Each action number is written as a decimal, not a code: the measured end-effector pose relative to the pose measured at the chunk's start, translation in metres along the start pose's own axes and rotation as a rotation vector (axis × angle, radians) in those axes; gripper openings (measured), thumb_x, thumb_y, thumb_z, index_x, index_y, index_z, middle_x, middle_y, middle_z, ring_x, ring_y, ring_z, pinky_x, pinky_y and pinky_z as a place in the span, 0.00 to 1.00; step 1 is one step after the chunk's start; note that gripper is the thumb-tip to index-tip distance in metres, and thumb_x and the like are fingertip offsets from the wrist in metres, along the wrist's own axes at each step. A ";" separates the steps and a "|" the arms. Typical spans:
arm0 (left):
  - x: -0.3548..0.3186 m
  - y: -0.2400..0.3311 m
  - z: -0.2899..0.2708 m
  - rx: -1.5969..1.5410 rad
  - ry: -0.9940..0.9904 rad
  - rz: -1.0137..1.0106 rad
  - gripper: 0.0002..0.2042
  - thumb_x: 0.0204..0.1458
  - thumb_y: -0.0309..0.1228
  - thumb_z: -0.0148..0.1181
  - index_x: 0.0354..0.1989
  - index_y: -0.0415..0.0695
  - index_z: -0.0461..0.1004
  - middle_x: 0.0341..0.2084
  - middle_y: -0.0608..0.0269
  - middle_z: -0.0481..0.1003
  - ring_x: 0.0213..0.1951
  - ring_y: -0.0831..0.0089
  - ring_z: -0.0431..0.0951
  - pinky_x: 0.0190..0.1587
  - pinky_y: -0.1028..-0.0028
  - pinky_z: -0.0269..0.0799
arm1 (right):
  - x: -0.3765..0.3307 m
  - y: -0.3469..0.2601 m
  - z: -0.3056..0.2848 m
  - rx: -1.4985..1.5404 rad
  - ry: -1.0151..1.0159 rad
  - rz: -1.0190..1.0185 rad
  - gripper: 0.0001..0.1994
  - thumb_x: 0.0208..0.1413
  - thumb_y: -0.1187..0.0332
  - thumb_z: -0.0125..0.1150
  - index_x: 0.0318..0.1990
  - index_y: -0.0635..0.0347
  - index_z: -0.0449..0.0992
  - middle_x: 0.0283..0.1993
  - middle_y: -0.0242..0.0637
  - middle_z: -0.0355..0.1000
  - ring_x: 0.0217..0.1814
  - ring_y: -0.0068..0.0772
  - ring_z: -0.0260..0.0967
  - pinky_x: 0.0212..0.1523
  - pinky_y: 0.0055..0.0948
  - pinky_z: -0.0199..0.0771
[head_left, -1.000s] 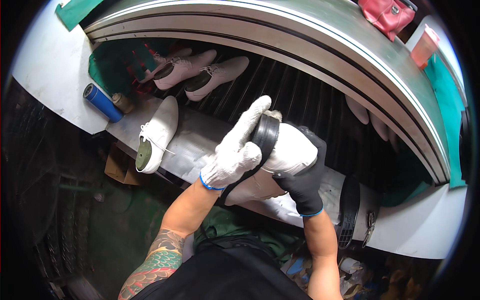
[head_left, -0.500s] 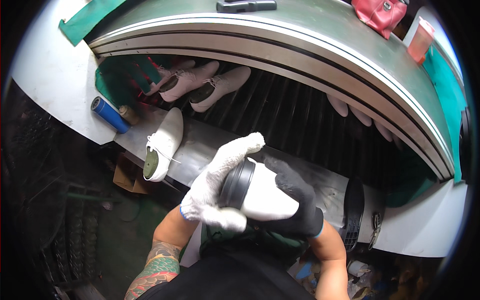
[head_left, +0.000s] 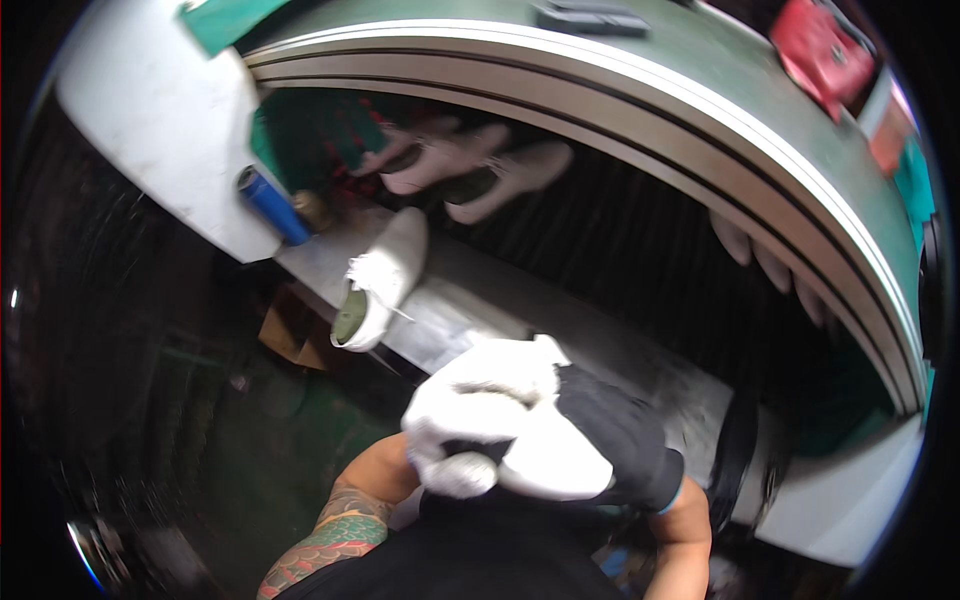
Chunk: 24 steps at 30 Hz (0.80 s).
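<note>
My left hand [head_left: 480,400], in a white glove, wraps over the heel end of a white shoe [head_left: 550,460] held close to my body. My right hand [head_left: 620,440], in a black glove, grips the same shoe from the right side. Another white shoe [head_left: 382,280] lies on the grey metal ledge [head_left: 500,300] in front of me, its opening toward me. Several pale shoes [head_left: 470,165] rest on the dark ribbed conveyor belt [head_left: 620,240] beyond it.
A blue can [head_left: 272,205] and a small brass-coloured container [head_left: 312,208] stand at the left end of the ledge. A curved green and white machine rim [head_left: 700,110] arches over the belt. A red object [head_left: 825,50] sits at the top right. More pale shoes [head_left: 770,270] lie at the right.
Both hands have drawn the white shoe down from above the ledge toward my body. The view has tilted, so the belt and the ledge sit higher.
</note>
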<state>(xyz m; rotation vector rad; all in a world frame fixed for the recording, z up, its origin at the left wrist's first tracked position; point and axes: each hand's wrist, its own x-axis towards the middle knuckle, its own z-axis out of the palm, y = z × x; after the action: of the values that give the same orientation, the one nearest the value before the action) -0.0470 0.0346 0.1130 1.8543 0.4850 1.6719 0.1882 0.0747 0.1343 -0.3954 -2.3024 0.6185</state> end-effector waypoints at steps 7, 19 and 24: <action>-0.060 -0.040 0.016 -0.095 0.270 -0.150 0.23 0.65 0.35 0.63 0.65 0.38 0.71 0.69 0.37 0.66 0.73 0.45 0.63 0.74 0.48 0.55 | 0.002 0.013 0.025 -0.272 0.010 -0.028 0.29 0.42 0.63 0.80 0.54 0.57 0.76 0.56 0.49 0.75 0.64 0.57 0.73 0.70 0.60 0.65; -0.145 -0.021 0.043 -0.249 0.405 -1.032 0.29 0.69 0.31 0.55 0.76 0.36 0.59 0.72 0.53 0.66 0.73 0.68 0.64 0.74 0.67 0.56 | -0.144 0.008 0.132 1.606 0.478 1.248 0.33 0.54 0.63 0.65 0.68 0.57 0.66 0.66 0.41 0.70 0.70 0.42 0.68 0.71 0.46 0.69; -0.109 -0.005 0.037 0.271 0.120 -1.087 0.21 0.62 0.28 0.62 0.62 0.30 0.75 0.59 0.39 0.78 0.59 0.56 0.81 0.62 0.66 0.76 | -0.125 0.006 0.105 1.388 0.401 1.408 0.28 0.47 0.72 0.67 0.59 0.62 0.70 0.48 0.36 0.75 0.53 0.33 0.76 0.52 0.34 0.80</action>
<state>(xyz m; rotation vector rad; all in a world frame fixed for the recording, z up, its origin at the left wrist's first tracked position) -0.0261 -0.0368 0.0249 1.2176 1.4942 0.9679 0.2026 -0.0088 -0.0050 -1.1795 -0.4958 2.2172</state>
